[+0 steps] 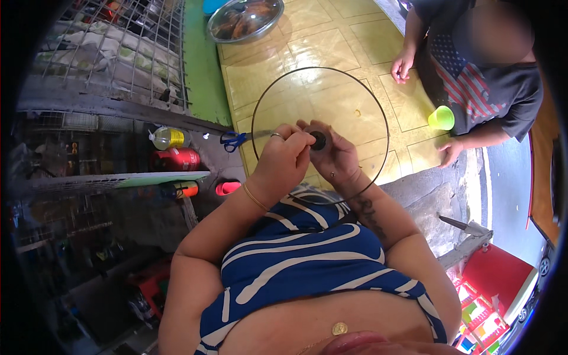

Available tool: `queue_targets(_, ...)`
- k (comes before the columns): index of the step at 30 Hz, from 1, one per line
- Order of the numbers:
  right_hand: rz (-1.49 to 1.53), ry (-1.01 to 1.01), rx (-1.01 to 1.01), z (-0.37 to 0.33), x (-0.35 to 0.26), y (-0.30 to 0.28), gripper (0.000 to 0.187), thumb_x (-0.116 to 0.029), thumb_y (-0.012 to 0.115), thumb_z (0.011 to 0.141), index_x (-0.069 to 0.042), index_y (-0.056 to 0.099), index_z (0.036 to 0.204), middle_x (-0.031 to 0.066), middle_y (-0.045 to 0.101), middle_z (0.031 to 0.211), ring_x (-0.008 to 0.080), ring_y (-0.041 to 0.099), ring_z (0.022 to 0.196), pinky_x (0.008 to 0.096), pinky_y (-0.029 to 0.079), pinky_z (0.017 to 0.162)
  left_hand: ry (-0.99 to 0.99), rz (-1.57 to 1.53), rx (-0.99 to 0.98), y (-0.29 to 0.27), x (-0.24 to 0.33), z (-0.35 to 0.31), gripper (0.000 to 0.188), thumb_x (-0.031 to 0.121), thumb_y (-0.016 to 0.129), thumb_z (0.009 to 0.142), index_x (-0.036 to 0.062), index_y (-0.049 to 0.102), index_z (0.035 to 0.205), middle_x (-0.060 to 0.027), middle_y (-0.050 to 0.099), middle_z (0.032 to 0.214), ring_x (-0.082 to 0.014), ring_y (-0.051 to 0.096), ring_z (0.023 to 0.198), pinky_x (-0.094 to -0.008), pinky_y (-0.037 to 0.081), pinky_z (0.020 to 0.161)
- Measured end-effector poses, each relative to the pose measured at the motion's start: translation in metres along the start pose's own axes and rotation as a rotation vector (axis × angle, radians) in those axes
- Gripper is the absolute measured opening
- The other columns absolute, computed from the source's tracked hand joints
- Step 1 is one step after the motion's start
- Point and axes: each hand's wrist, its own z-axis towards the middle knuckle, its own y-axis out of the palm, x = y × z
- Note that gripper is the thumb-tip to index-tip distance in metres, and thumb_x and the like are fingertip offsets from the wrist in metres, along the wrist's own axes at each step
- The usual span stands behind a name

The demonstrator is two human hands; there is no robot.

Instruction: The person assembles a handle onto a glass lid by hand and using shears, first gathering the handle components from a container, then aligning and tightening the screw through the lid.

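Observation:
A clear glass pot lid with a dark rim is held in front of me over the table. At its centre is a dark round fitting. My left hand lies on the near face, its thumb and fingers pinched together at that fitting; whether a small part is between the fingertips, I cannot make out. From the other side, my right hand cups the middle of the lid and shows through the glass. Blue-handled scissors lie at the table's left edge, beside the rim.
The table has a yellow patterned cover. A lidded glass bowl of brown food stands at the far left, and a lime-green cup at the right. Another person sits there, hands at the table's edge. Left are shelves holding a bottle.

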Motion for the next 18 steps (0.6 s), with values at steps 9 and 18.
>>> queue_targets(9,-0.008,0.032,0.053,-0.003,0.002,0.023,0.038,-0.022,0.055,0.1,0.003,0.053,0.128,0.0247,0.058,0.128,0.0416,0.055,0.123,0.0522,0.047,0.107,0.202,0.375,0.454,-0.057,-0.025,0.076,0.013,-0.002,0.062,0.086,0.0023,0.063,0.099,-0.0183,0.063,0.091,-0.0403,0.06,0.089,-0.0469,0.05,0.075)
queue_targets(18,0.043,0.105,0.085,-0.009,0.0,0.026,0.026,-0.025,0.05,0.105,-0.006,0.058,0.12,0.0206,0.06,0.128,0.0408,0.054,0.127,0.0613,0.04,0.111,-0.047,0.278,0.277,-0.02,-0.066,0.081,0.015,-0.001,0.065,0.088,0.0054,0.063,0.101,-0.0143,0.068,0.09,-0.0337,0.066,0.082,-0.0403,0.053,0.075)
